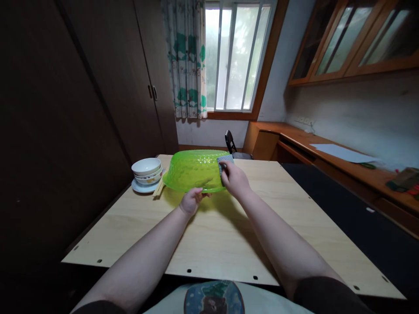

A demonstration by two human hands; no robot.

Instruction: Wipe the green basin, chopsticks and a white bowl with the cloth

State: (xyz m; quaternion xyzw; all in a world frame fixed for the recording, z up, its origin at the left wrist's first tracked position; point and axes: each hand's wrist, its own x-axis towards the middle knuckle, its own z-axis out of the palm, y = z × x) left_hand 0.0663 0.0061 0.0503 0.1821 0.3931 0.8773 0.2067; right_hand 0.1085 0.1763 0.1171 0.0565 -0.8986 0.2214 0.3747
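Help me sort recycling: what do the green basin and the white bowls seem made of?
The green basin looks like translucent plastic, glossy and dimpled, since light passes through it. The white bowls look like glazed ceramic, from their smooth sheen.

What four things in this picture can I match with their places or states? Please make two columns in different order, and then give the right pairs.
Things:
1. green plastic basin
2. grey pad
3. stacked white bowls
4. white paper

Places or states:
A. lying on the wooden desk
B. held between the left hand and the right hand
C. pressed by the right hand against the basin
D. on a saucer on the table

Pairs: 1-B, 2-C, 3-D, 4-A
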